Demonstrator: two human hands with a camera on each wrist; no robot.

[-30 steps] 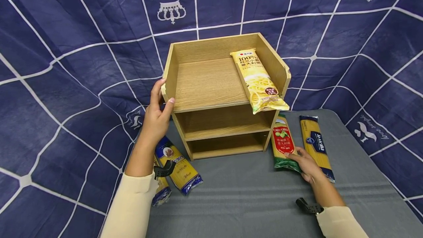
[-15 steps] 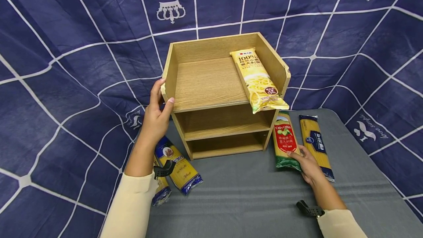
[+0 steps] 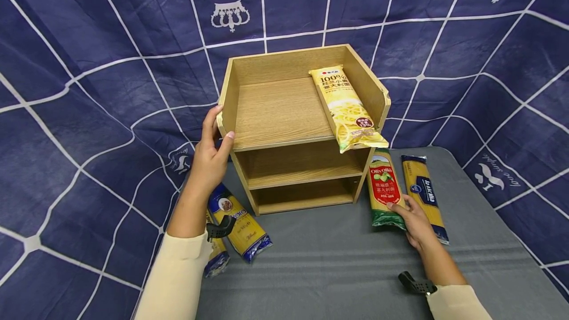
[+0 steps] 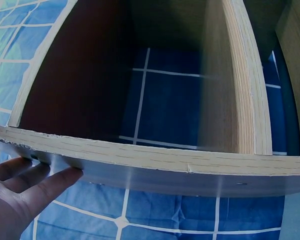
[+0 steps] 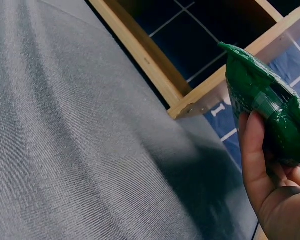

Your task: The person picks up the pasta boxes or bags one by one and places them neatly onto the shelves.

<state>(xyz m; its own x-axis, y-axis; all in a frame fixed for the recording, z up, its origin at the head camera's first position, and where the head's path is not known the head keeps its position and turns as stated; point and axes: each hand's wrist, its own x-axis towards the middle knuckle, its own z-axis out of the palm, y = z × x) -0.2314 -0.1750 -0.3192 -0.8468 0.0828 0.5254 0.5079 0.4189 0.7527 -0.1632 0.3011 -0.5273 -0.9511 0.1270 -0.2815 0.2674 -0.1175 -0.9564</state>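
Observation:
My left hand (image 3: 212, 154) grips the front left edge of a wooden shelf (image 3: 284, 107), thumb at the front, fingers against the outer side. In the left wrist view, several fingertips (image 4: 70, 175) touch the side panel (image 4: 155, 172). My right hand (image 3: 417, 222) holds the lower right edge of a red and green spaghetti packet (image 3: 385, 189), right of the shelf. The right wrist view shows the packet's green end (image 5: 265, 100) raised, a shadow on the grey cloth below. A yellow spaghetti packet (image 3: 346, 105) lies on the top tier, its near end past the front edge.
A blue and yellow spaghetti packet (image 3: 424, 196) lies to the right of my right hand. Left of the shelf are another blue and yellow packet (image 3: 244, 226) and a partly hidden packet (image 3: 218, 260). Blue checked cloth (image 3: 293, 9) hangs behind and along both sides.
The red and green packet has risen slightly and shifted a little right in my right hand, turning its face more toward the camera. My left hand stays on the shelf edge.

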